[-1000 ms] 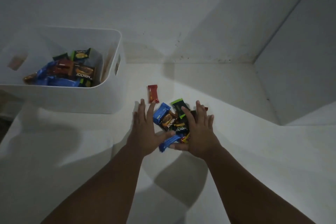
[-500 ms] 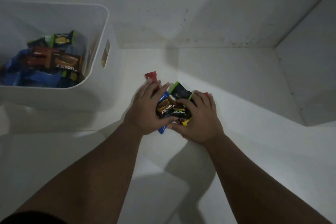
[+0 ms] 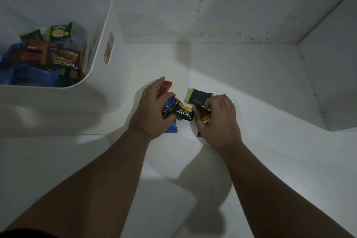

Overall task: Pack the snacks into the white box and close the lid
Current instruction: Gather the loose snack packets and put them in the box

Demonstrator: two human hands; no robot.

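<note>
The white box (image 3: 100, 48) stands open at the left with several snack packets (image 3: 56, 56) inside. On the white surface in the middle, my left hand (image 3: 149, 111) grips a bunch of packets: a black Nextar packet (image 3: 180, 114), a blue one (image 3: 171, 127) and a red one (image 3: 164, 88) under the fingers. My right hand (image 3: 220, 121) grips other packets, with a black and green packet (image 3: 198, 96) sticking out past the fingers and a red and yellow one (image 3: 205, 120) by the thumb. No lid is in view.
White walls (image 3: 212, 6) close the surface at the back, and a slanted white panel (image 3: 332, 83) bounds it on the right. The box has a handle slot (image 3: 109, 48) in its near right wall.
Both hands have gone from flat around the pile to curled on packets. The pile has split into two bunches, one in each hand. The view has shifted down and left.
</note>
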